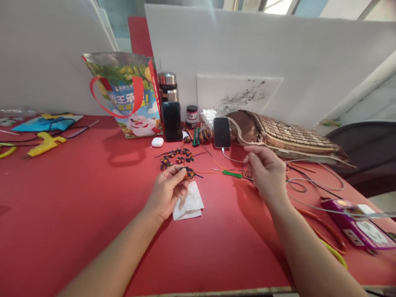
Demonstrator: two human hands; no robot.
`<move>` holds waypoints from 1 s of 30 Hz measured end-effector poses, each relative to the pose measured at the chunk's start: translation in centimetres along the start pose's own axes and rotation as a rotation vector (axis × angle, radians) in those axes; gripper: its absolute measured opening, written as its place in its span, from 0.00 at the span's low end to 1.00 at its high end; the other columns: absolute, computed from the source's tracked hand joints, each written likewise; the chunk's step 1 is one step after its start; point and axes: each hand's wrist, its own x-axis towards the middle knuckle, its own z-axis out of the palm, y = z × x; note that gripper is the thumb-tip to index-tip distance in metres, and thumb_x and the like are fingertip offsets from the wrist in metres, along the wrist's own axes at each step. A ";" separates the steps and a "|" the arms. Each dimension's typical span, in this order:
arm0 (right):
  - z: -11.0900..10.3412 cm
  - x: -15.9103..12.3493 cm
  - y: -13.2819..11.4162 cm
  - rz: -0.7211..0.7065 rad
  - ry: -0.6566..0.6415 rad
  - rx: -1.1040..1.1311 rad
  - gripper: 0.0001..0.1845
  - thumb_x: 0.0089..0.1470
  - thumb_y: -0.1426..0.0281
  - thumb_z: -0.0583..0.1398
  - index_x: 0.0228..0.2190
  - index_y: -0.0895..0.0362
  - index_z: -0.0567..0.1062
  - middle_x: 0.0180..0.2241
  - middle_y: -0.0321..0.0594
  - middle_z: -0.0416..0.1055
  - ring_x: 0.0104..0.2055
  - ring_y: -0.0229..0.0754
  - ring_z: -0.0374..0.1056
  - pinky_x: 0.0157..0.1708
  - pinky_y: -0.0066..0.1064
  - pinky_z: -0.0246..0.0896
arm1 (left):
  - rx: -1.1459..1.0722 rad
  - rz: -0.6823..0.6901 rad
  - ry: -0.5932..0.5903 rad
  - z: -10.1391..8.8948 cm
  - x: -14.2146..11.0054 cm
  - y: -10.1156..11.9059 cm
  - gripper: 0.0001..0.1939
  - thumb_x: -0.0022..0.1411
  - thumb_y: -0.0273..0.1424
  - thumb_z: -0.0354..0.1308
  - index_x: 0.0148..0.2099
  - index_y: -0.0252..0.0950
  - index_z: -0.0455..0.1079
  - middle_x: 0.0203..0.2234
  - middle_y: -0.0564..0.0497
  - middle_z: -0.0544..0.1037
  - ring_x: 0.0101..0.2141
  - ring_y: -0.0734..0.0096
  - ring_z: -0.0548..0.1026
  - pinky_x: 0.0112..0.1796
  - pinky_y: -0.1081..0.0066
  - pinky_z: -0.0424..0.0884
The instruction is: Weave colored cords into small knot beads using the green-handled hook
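Between the thumb and fingers of my left hand [171, 187] is a small multicoloured crocheted piece [189, 173], with a dark yarn end sticking out to its right. An orange strand runs rightward from it across the table. My right hand [267, 171] is raised on the right with thumb and fingertips pinched together; what they hold, if anything, I cannot make out. A green-handled crochet hook [232, 174] lies on the table between my hands, its metal tip pointing left. Several similar crocheted pieces [181, 160] lie in a curved group beyond my left hand. Under that hand rests a folded white tissue [189, 204].
Behind stand a printed bag [133, 99], a black phone [172, 121], a jar [192, 116] and a charging phone [222, 133]. A woven bag [284, 132], cables and a purple power strip [355, 225] lie right. A yellow glue gun [46, 144] is left.
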 end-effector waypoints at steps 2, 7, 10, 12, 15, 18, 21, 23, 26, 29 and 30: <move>-0.4 0.2 -0.3 -0.092 -0.154 -0.291 0.10 0.64 0.69 0.58 0.42 0.56 0.79 0.33 0.40 0.77 0.29 0.41 0.69 0.30 0.33 0.61 | -0.022 0.021 0.000 0.0 0.0 0.1 0.23 0.37 0.32 0.84 0.31 0.32 0.75 0.21 0.55 0.76 0.19 0.82 0.70 0.18 0.82 0.63; 0.7 -0.4 -1.4 -0.167 -0.681 -1.262 0.16 0.63 0.81 0.55 0.44 0.61 0.81 0.47 0.56 0.78 0.45 0.49 0.80 0.37 0.32 0.65 | -0.075 0.060 0.052 -0.1 0.3 0.6 0.18 0.40 0.25 0.81 0.31 0.30 0.76 0.20 0.54 0.76 0.22 0.78 0.75 0.23 0.80 0.69; 1.7 -0.6 -1.4 -0.170 -0.754 -1.341 0.19 0.61 0.86 0.53 0.45 0.65 0.80 0.49 0.61 0.77 0.43 0.50 0.81 0.35 0.32 0.64 | -0.086 0.053 0.099 -0.4 0.5 0.9 0.15 0.43 0.23 0.79 0.31 0.31 0.76 0.21 0.53 0.77 0.23 0.76 0.76 0.25 0.80 0.71; 2.1 -0.4 -1.1 -0.187 -0.785 -1.363 0.19 0.61 0.86 0.53 0.46 0.66 0.79 0.50 0.63 0.77 0.45 0.51 0.81 0.36 0.32 0.65 | -0.091 0.055 0.111 -0.7 0.6 1.0 0.14 0.44 0.23 0.78 0.30 0.31 0.75 0.21 0.53 0.77 0.23 0.76 0.76 0.24 0.79 0.70; 2.1 0.1 -0.9 -0.218 -0.827 -1.374 0.15 0.62 0.83 0.56 0.47 0.65 0.78 0.50 0.61 0.76 0.47 0.53 0.81 0.38 0.34 0.66 | -0.102 0.067 0.116 -0.9 0.6 1.0 0.14 0.43 0.25 0.79 0.29 0.30 0.76 0.20 0.53 0.76 0.21 0.79 0.73 0.22 0.80 0.64; 1.7 0.2 -1.0 -0.240 -0.841 -1.385 0.15 0.64 0.79 0.56 0.49 0.63 0.76 0.50 0.57 0.76 0.48 0.53 0.80 0.36 0.34 0.65 | -0.127 0.079 0.142 -1.1 0.7 1.0 0.13 0.42 0.24 0.78 0.29 0.30 0.77 0.21 0.53 0.77 0.21 0.81 0.70 0.22 0.80 0.64; 1.1 0.0 -1.3 -0.242 -0.818 -1.419 0.16 0.65 0.79 0.53 0.49 0.63 0.77 0.51 0.57 0.75 0.43 0.51 0.81 0.31 0.33 0.59 | -0.163 0.089 0.174 -1.2 0.8 1.2 0.10 0.43 0.23 0.75 0.28 0.31 0.76 0.22 0.53 0.77 0.21 0.81 0.70 0.24 0.79 0.66; 0.5 -0.1 -1.6 -0.248 -0.792 -1.434 0.15 0.66 0.78 0.52 0.46 0.63 0.78 0.49 0.57 0.74 0.39 0.48 0.79 0.29 0.33 0.55 | -0.189 0.086 0.194 -1.3 0.8 1.3 0.09 0.44 0.22 0.73 0.27 0.32 0.75 0.20 0.54 0.74 0.21 0.81 0.68 0.24 0.79 0.66; -0.7 0.2 -2.6 -0.373 -0.605 -1.350 0.14 0.69 0.72 0.52 0.39 0.60 0.78 0.45 0.53 0.74 0.33 0.45 0.74 0.26 0.34 0.50 | -0.211 0.066 0.207 -1.2 0.7 1.6 0.10 0.46 0.22 0.73 0.26 0.33 0.74 0.19 0.55 0.73 0.21 0.81 0.68 0.26 0.78 0.68; -1.3 0.3 -4.4 -0.497 -0.332 -1.021 0.14 0.69 0.65 0.52 0.36 0.56 0.75 0.42 0.51 0.75 0.31 0.45 0.70 0.26 0.34 0.48 | -0.201 0.068 0.192 -0.9 0.3 1.7 0.09 0.46 0.22 0.74 0.28 0.33 0.76 0.27 0.53 0.80 0.24 0.81 0.72 0.29 0.78 0.71; -1.2 0.2 -5.0 -0.493 -0.270 -0.858 0.14 0.69 0.64 0.53 0.34 0.55 0.74 0.38 0.48 0.76 0.30 0.44 0.68 0.27 0.35 0.49 | -0.185 0.071 0.176 -0.8 0.1 1.7 0.09 0.46 0.22 0.75 0.30 0.33 0.77 0.29 0.52 0.81 0.25 0.81 0.73 0.30 0.78 0.72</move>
